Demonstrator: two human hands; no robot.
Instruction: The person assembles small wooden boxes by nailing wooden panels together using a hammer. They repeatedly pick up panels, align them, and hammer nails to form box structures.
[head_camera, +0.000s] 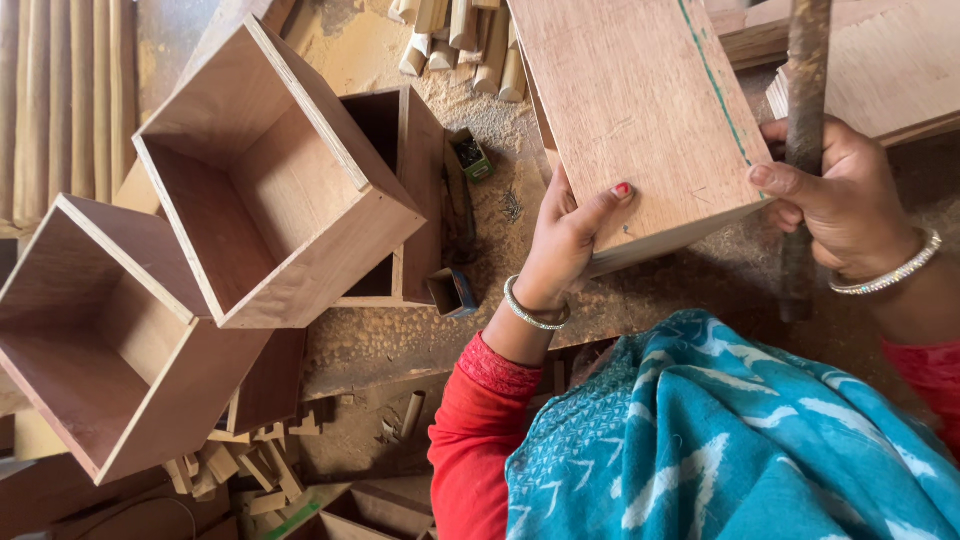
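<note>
Gripping plywood board (640, 110) edge w/ left hand (565, 240); right hand (845, 205) fisted round dark rod (803, 150) beside it.

bright, even daylight from above; soft shadow under the plywood board (640, 110); no glare; focus sharp at centre, slight softening and stretch toward frame edges.

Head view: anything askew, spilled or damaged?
Sawdust and loose offcuts litter the work surface. The open plywood boxes are stacked tilted, not square. The board in the left hand looks undamaged.
</note>
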